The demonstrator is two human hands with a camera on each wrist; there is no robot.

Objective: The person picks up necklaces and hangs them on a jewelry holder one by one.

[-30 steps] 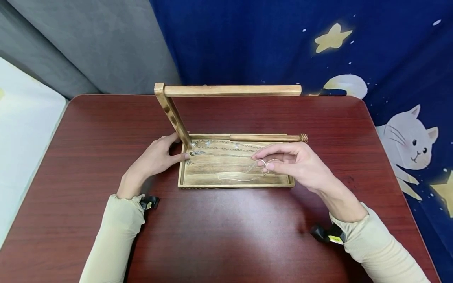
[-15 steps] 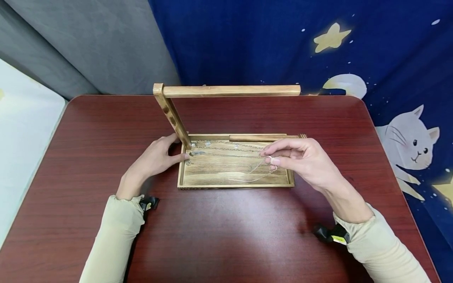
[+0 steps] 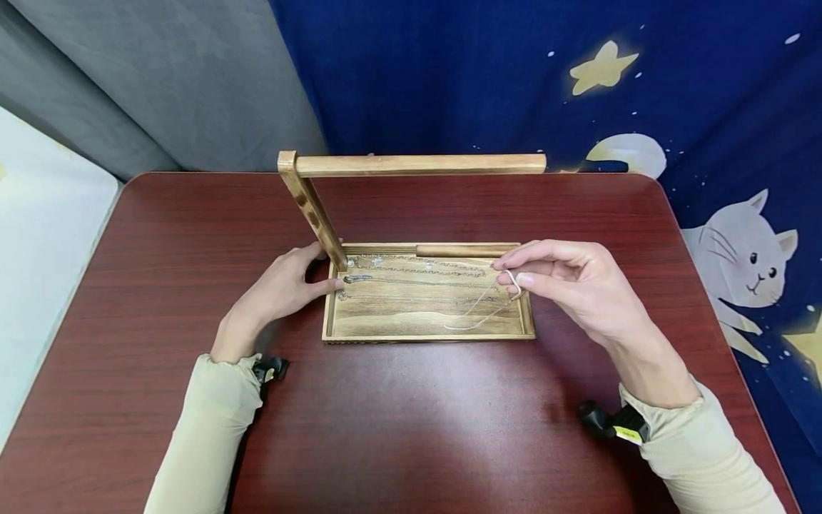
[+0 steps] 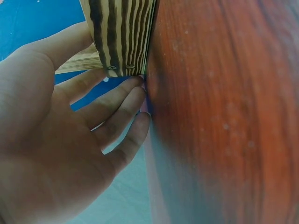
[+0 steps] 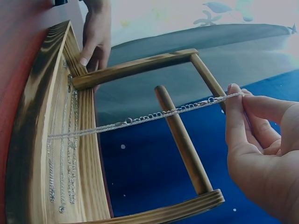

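A wooden jewelry stand point(image 3: 424, 163) has a shallow tray base point(image 3: 420, 338) in which several thin chain necklaces lie side by side. My left hand point(image 3: 282, 285) holds the tray's left end, its thumb over the end wall near the upright post point(image 3: 315, 213). In the left wrist view, the other fingers point(image 4: 117, 107) reach past the striped wood. A fine silver necklace point(image 5: 152, 116) is pinched by its clasp end between the thumb and forefinger of my right hand point(image 3: 571, 285). Its doubled strand runs down to the tray in the right wrist view.
A lower rod point(image 3: 465, 250) crosses along the tray's back, its right end hidden behind my right hand. The stand is on a dark red table point(image 3: 411, 428). Behind the table hang a grey curtain point(image 3: 193, 78) and a blue curtain point(image 3: 437, 78) with stars and a cat.
My right hand has moved right, drawing the necklace toward the tray's right end, so its loop lies farther right. The left hand stays on the stand.
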